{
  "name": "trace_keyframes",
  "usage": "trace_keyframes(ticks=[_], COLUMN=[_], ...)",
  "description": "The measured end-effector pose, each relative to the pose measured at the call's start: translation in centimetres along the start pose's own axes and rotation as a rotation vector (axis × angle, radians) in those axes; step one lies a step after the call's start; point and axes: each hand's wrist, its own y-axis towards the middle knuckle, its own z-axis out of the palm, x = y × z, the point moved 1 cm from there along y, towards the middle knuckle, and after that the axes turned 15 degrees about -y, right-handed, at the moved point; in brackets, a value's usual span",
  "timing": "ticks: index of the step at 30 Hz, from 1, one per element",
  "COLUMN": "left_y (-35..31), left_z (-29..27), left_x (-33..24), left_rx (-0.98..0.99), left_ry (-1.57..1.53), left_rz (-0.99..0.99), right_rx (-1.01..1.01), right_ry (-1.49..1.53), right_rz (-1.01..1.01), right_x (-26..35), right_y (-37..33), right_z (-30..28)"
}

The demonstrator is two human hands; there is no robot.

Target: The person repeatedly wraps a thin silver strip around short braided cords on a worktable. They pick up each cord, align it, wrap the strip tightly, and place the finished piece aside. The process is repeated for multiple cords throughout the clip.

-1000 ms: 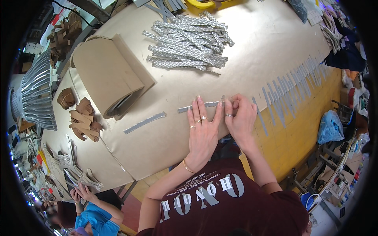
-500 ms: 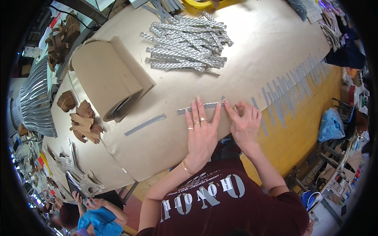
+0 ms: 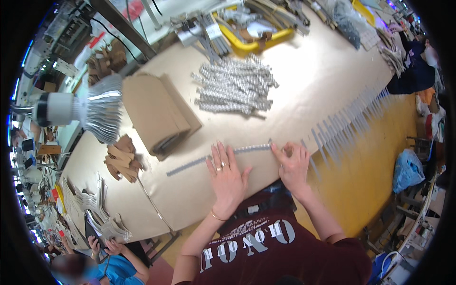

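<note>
A thin grey strip (image 3: 254,148) with a pale braided upper side lies on the paper-covered table in front of me. My left hand (image 3: 225,175) rests flat across its left part, fingers spread, with rings and a bracelet on. Left of these fingers, a plain grey strip (image 3: 185,167) continues in nearly the same line; whether the two join is hidden under the hand. My right hand (image 3: 293,167) is closed at the strip's right end, its index fingertip touching there and the other fingers curled. What it may grip is hidden.
Farther back lies a pile of silver braided straps (image 3: 235,85), beside a folded brown sheet (image 3: 159,114). Many grey strips (image 3: 351,114) hang along the right table edge. Brown pieces (image 3: 123,159), a lamp (image 3: 80,109) and a co-worker in blue (image 3: 118,270) are at left; a yellow tray (image 3: 256,45) stands behind.
My left hand has slid left along the strip and its fingers have spread. The plain strip now lies close to the braided one, where a gap showed before. The view has shifted.
</note>
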Motion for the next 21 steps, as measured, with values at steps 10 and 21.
trace_keyframes(ticks=[10, 21], left_y=[1.7, -0.5], left_z=[1.3, -9.0], left_x=[0.2, 6.0], left_rx=[-0.146, -0.414], left_ry=[-0.187, 0.125], left_rz=[0.322, -0.14], right_rx=[-0.03, -0.087], right_ry=[0.32, 0.463], right_rz=[0.024, 0.103], right_x=[1.5, 3.1], right_y=[3.4, 13.2], right_z=[0.7, 2.7])
